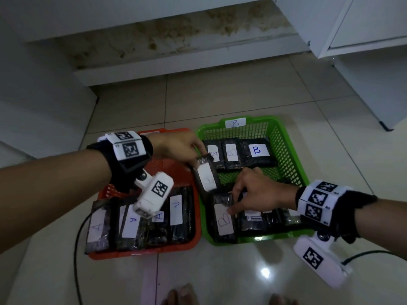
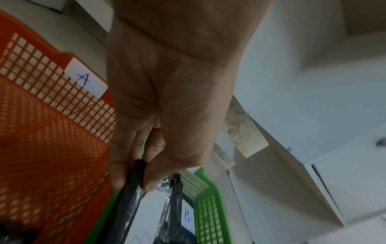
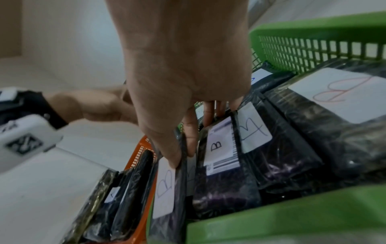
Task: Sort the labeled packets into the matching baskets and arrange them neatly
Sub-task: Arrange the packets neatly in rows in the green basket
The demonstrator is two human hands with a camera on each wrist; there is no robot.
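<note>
An orange basket (image 1: 143,252) marked A holds several black packets with white A labels (image 1: 132,223). Beside it on the right, a green basket (image 1: 286,155) marked B holds black B packets (image 1: 256,154) in a far row and a near row. My left hand (image 1: 198,158) pinches the top end of a black labelled packet (image 1: 207,179), which hangs tilted over the green basket's left edge. The left wrist view shows thumb and fingers (image 2: 118,181) clamped on that packet (image 2: 125,206). My right hand (image 1: 233,205) grips a B packet (image 1: 223,221) at the green basket's near left, pinching its upper edge (image 3: 165,189).
Both baskets sit on a pale tiled floor. A stained white step (image 1: 176,69) runs behind them, and white cabinets (image 1: 363,40) stand at the back right. Black cables (image 1: 76,249) trail from each wrist camera. Bare toes (image 1: 176,298) show at the bottom edge.
</note>
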